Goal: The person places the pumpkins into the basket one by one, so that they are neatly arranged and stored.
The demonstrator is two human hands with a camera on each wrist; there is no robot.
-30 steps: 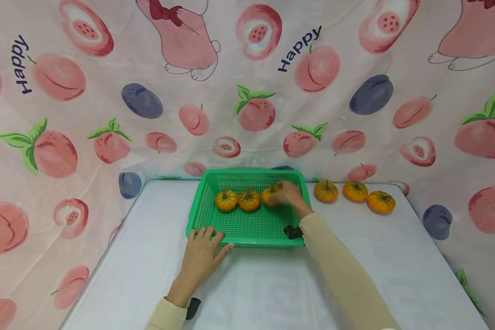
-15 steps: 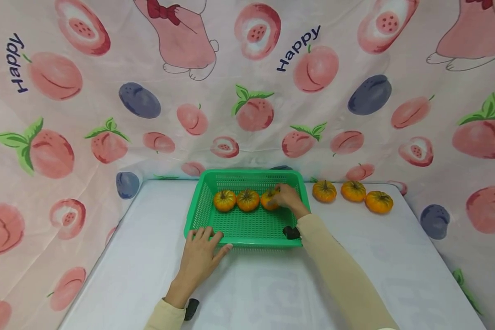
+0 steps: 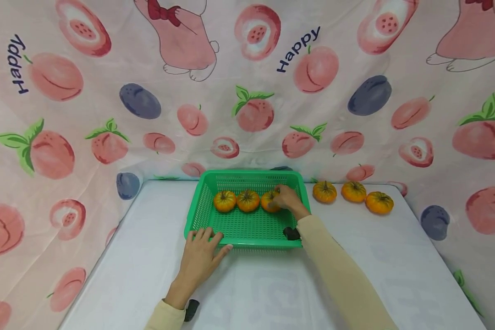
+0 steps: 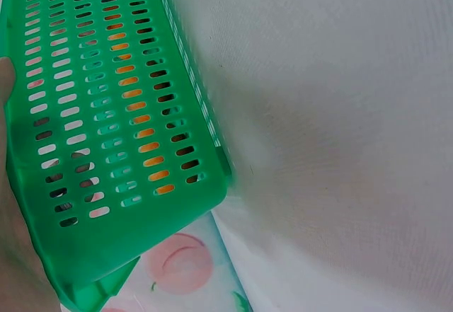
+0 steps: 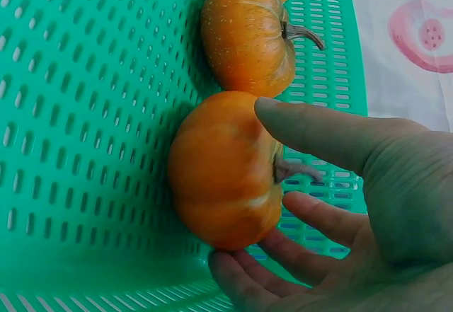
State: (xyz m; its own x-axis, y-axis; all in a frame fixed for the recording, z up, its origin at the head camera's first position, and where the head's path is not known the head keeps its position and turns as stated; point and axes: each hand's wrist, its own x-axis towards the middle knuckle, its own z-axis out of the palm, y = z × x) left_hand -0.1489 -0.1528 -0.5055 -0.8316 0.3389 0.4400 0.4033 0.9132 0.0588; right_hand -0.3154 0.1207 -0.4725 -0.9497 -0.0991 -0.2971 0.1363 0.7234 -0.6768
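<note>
A green plastic basket (image 3: pixel 243 243) stands on the white table, with three small orange pumpkins in a row along its far side. My right hand (image 3: pixel 288 199) reaches in and holds the rightmost pumpkin (image 5: pixel 226 170), thumb on one side and fingers on the other; the pumpkin sits at the basket's end. Beside it are the middle pumpkin (image 3: pixel 248 200) and the left pumpkin (image 3: pixel 224 201). At the basket's near left corner, my left hand (image 3: pixel 200 256) grips the rim, fingers bent over it and thumb outside. The left wrist view shows the slotted basket wall (image 4: pixel 106 114).
Three more pumpkins stand on the table right of the basket: one close by (image 3: pixel 324 192), a middle one (image 3: pixel 354 191) and an outer one (image 3: pixel 379 202). A fruit-print cloth (image 3: pixel 247 151) hangs behind and at both sides of the white table (image 3: pixel 148 256).
The right hand has settled slightly lower around the rightmost pumpkin since a second ago. The left hand stays on the rim, and the whole view has shifted a little.
</note>
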